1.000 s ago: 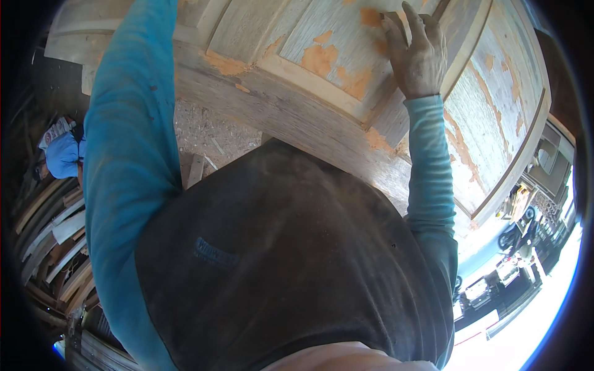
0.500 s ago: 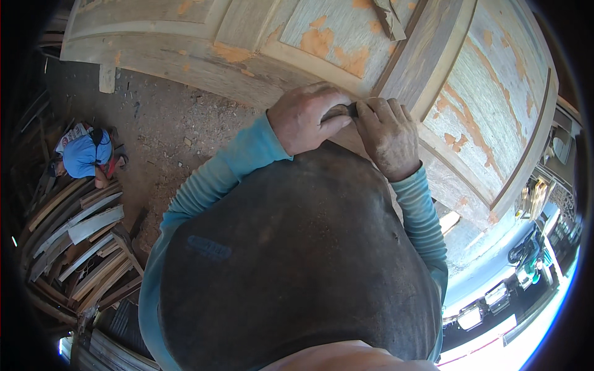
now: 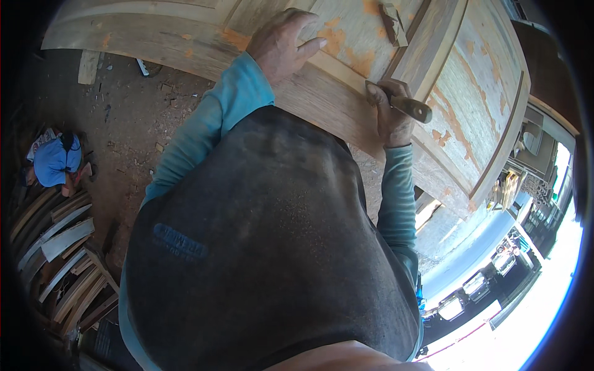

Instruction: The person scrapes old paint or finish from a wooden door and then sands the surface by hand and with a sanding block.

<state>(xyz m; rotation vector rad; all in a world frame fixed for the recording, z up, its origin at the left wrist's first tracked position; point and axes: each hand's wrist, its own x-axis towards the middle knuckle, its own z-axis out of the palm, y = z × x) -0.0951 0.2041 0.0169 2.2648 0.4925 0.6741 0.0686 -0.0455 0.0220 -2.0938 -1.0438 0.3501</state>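
A pale wooden door or panel [image 3: 297, 93] with orange filler patches lies across the top of the view. Over its near edge rests my right hand [image 3: 395, 120], closed around a wooden-handled tool [image 3: 413, 109]. The rounded butt of the handle points right; my fingers hide most of its front end. My left hand [image 3: 281, 46] is at the panel's edge further left, thumb and fingers apart, with nothing seen in it. A folded brownish scrap, maybe sandpaper [image 3: 393, 25], lies on the panel beyond my right hand.
Stacked curved wood offcuts [image 3: 65, 247] fill the lower left. Near them a person in a blue top [image 3: 57, 161] is bent low. Wood chips litter the dirt floor [image 3: 133, 123]. A wooden leg [image 3: 88, 67] stands under the panel's left end. My dark apron [image 3: 272, 247] covers the middle.
My hands, together at the tool before, have come apart. The left moved up and left and opened; the right turned, so the tool's wooden handle now shows.
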